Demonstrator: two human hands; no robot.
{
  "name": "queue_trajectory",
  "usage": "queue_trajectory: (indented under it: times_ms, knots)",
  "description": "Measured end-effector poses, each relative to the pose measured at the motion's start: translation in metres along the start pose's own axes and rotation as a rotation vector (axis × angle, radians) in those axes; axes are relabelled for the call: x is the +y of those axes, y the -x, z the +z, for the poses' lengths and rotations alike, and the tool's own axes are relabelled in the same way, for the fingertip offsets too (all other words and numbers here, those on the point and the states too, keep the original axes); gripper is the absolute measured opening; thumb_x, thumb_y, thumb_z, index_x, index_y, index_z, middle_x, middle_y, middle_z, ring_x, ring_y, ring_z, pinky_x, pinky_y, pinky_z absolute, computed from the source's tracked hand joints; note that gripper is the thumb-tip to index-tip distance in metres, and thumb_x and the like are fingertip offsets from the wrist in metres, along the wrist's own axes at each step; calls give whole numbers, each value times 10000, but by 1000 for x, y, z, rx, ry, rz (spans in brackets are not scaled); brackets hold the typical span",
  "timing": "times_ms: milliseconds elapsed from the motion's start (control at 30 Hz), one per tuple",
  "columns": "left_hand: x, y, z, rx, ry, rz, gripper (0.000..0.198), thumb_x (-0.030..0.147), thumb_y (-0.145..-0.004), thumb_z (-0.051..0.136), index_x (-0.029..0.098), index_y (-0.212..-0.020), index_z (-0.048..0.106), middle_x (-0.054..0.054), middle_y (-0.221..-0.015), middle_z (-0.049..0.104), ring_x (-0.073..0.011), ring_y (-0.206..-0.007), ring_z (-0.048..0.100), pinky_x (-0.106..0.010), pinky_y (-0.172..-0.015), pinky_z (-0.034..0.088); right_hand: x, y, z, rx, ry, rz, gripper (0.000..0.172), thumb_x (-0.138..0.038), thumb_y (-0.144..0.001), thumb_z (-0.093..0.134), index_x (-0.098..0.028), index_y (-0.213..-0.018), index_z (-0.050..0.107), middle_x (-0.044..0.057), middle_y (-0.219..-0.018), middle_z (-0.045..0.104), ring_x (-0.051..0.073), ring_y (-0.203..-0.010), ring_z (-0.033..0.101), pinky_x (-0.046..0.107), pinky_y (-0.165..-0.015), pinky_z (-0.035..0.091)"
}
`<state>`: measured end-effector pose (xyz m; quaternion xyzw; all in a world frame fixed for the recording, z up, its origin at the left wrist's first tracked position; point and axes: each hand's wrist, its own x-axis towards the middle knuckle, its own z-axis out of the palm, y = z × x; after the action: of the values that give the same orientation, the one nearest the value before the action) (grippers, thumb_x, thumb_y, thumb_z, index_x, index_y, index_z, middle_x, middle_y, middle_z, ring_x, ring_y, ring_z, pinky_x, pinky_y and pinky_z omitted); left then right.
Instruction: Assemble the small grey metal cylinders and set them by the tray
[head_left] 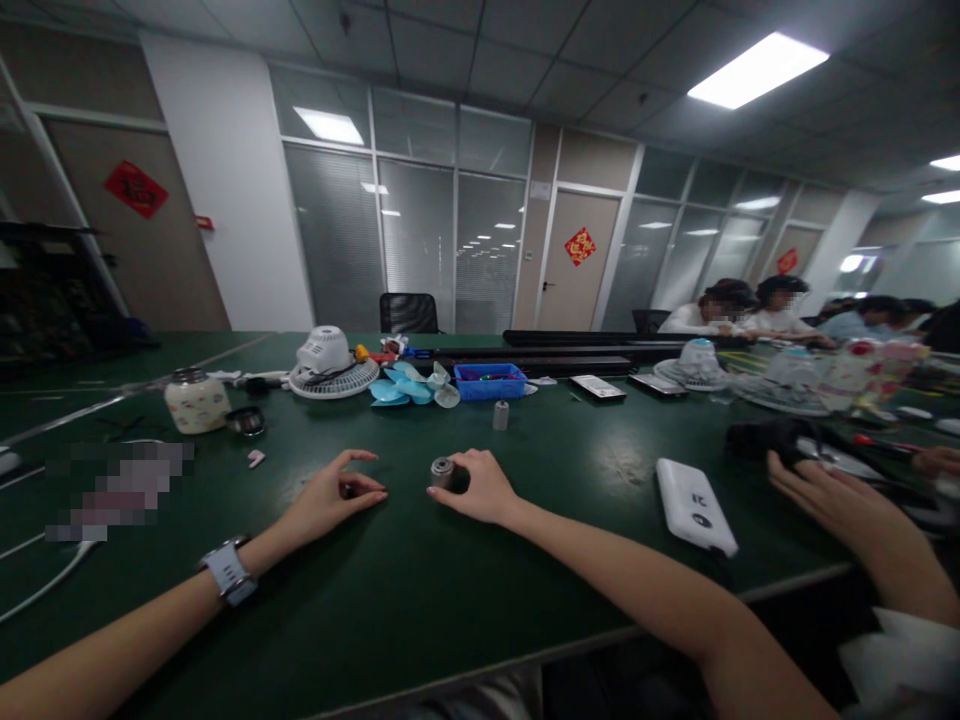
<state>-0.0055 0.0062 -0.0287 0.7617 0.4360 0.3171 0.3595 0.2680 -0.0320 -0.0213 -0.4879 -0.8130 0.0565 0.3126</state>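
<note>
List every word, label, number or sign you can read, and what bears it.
"福", apparently: left red sign.
Middle red sign: characters too small to read.
Right red sign: too small to read.
Power bank: marks like a two-digit number, too blurred to settle.
White fan: dark marks, too small.
No brand can be read.

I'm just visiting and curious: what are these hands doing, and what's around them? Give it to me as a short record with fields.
Left hand: thumb and fingers apart; watch on wrist
Right hand: thumb and fingers around small metal cylinder
Beyond right hand: second cylinder, upright on green table
Further back: blue basket, light-blue blades
Far left: patterned bottle
Right side: white device, another person's hand
</note>
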Motion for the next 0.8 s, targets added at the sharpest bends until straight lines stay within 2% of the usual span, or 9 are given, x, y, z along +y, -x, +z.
queue_trajectory:
  times_ms: [100, 267, 333, 433, 500, 567, 667, 733, 800]
  knots:
    - [-3, -1, 0, 10, -2, -9, 714, 549, -651, 711, 204, -1208, 428, -73, -954, 736, -272, -937, 686, -433, -852, 493, 41, 0, -14, 85, 97, 72, 452, -574, -737, 651, -190, -972, 681, 51, -910, 680, 182, -837, 593, 328, -824, 410]
    - [-7, -2, 1, 26, 2, 7, 710, 536, -644, 722, 205, -1205, 439, -70, -952, 737, -269, -928, 687, -411, -827, 506, 118, -10, -39, 215, 197, 355, 334, -474, -765, 646, -199, -948, 693, 44, -898, 707, 192, -820, 643, 284, -758, 450]
    - [-7, -2, 0, 13, -9, 16, 681, 512, -667, 713, 211, -1210, 434, -68, -967, 737, -259, -933, 686, -402, -831, 501, 139, -14, -45, 255, 214, 445, 345, -477, -781, 635, -205, -987, 684, 48, -936, 713, 203, -857, 654, 284, -766, 459]
    - [-6, -2, -1, -4, -25, 12, 652, 490, -690, 700, 218, -1217, 429, -67, -979, 737, -251, -942, 684, -397, -844, 491, 156, -18, -48, 271, 216, 501, 374, -493, -790, 632, -212, -1034, 671, 57, -996, 709, 213, -913, 654, 293, -798, 461]
    - [-5, -2, -2, -8, -31, 6, 656, 491, -691, 697, 218, -1224, 427, -71, -985, 736, -253, -942, 684, -394, -837, 493, 157, -18, -47, 263, 238, 504, 403, -492, -795, 629, -207, -1079, 653, 66, -1008, 705, 219, -941, 647, 311, -832, 451]
    - [-5, -2, -2, -5, -40, 4, 669, 495, -688, 699, 217, -1231, 426, -75, -992, 734, -257, -934, 685, -395, -826, 496, 152, -16, -46, 306, 302, 494, 513, -471, -780, 649, -183, -1200, 584, 94, -1060, 685, 243, -1004, 620, 364, -899, 420]
    - [-5, -2, -2, -2, -49, 3, 691, 500, -674, 714, 214, -1235, 428, -78, -993, 733, -263, -935, 684, -403, -835, 494, 128, -11, -45, 542, 420, 436, 705, -372, -755, 672, -122, -1360, 410, 164, -1236, 585, 289, -1165, 514, 464, -1015, 310]
    - [-7, -2, -3, -6, -29, -6, 698, 512, -671, 715, 216, -1237, 432, -77, -997, 731, -266, -945, 681, -403, -839, 496, 101, -8, -43, 671, 439, 315, 642, -283, -785, 620, -111, -1361, 394, 176, -1319, 512, 276, -1244, 439, 477, -1066, 241]
    - [-10, -4, -4, -2, 9, -31, 665, 543, -704, 673, 215, -1234, 440, -81, -1001, 729, -264, -945, 680, -398, -831, 501, 68, -7, -35, 640, 391, 129, 488, -234, -832, 549, -149, -1306, 464, 142, -1337, 498, 238, -1271, 412, 451, -1087, 228]
